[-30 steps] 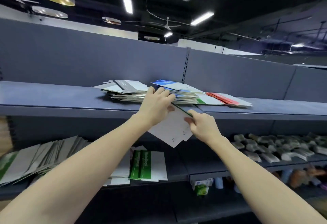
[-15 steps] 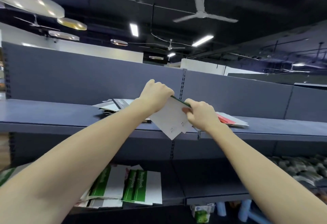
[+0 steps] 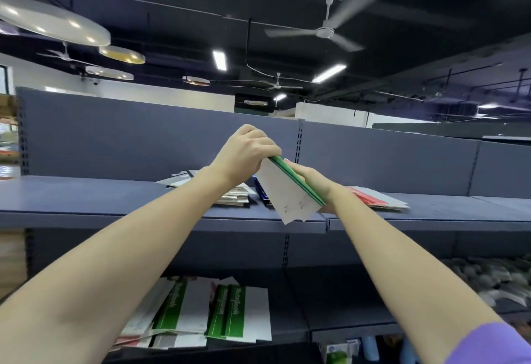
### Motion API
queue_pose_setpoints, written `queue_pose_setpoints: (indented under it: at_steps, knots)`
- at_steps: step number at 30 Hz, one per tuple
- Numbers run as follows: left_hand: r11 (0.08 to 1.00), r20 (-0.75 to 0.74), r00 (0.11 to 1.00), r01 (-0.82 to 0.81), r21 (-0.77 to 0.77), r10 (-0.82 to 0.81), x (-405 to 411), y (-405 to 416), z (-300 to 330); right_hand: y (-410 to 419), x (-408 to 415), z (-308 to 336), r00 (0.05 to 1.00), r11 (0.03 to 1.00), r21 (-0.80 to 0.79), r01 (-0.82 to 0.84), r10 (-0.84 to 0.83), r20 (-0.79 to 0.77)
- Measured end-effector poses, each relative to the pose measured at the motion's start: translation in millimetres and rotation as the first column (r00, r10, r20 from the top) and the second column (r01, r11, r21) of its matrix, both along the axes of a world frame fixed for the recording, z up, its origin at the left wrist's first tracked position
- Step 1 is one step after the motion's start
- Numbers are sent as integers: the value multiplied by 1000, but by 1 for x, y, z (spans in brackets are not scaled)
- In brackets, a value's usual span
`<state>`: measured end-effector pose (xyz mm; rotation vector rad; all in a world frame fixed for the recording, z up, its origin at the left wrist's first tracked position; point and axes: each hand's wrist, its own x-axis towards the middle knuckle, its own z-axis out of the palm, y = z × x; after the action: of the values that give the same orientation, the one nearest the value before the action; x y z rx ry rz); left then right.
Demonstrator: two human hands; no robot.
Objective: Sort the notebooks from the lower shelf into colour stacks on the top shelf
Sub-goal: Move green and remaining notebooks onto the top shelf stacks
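A: State hands, left to right.
B: Left hand (image 3: 244, 152) grips the notebooks (image 3: 290, 191) at the top corner; right hand (image 3: 311, 181) clasps the green spine, above the top shelf (image 3: 86, 200).
A: Handling?
B: Light, floppy, slippery (likely); hold by the spine.

The notebooks (image 3: 290, 191) you hold show plain white covers with bright green spines. On the grey-blue top shelf (image 3: 86, 197) lie a red and white stack (image 3: 376, 198) and a dark blue one (image 3: 260, 191). Below, your lower-shelf notebooks (image 3: 238, 317) are white with green bands and white lettering. Your sleeve (image 3: 494, 346) is lilac.
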<state>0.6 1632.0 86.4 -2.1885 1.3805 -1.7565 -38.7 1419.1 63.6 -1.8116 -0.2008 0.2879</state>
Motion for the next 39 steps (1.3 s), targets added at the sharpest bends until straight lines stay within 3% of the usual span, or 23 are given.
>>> queue_pose_setpoints:
  at_steps: [8,15,20,24,28,30,32,36,39]
  knots:
    - [997,66,995,74,-11,-73,7,23,-9,21,15,-20,981,981,7,192,-192,22]
    - [985,-59,986,-152,85,157,36,52,-19,33,33,-31,926,948,13,318,-313,211]
    - [959,-82,966,-229,165,245,54,51,-28,32,34,-24,814,867,163,471,-498,298]
    - [964,-339,905,-266,18,256,55,31,-37,15,44,-25,696,754,310,579,-655,295]
    - [933,-405,841,-328,145,359,51,0,-38,-6,53,-25,609,659,382,648,-750,259]
    - [952,-623,738,-302,37,258,55,-16,-38,-16,59,-24,582,636,392,665,-770,262]
    - [942,-805,593,-273,-192,8,67,-31,-36,-29,67,-23,574,612,433,662,-786,232]
    - [893,-845,464,-213,-396,-265,68,-66,-31,-56,75,-22,597,596,469,652,-785,169]
    - [717,-754,179,-235,-657,-632,71,-91,-28,-76,83,-23,566,589,448,673,-800,201]
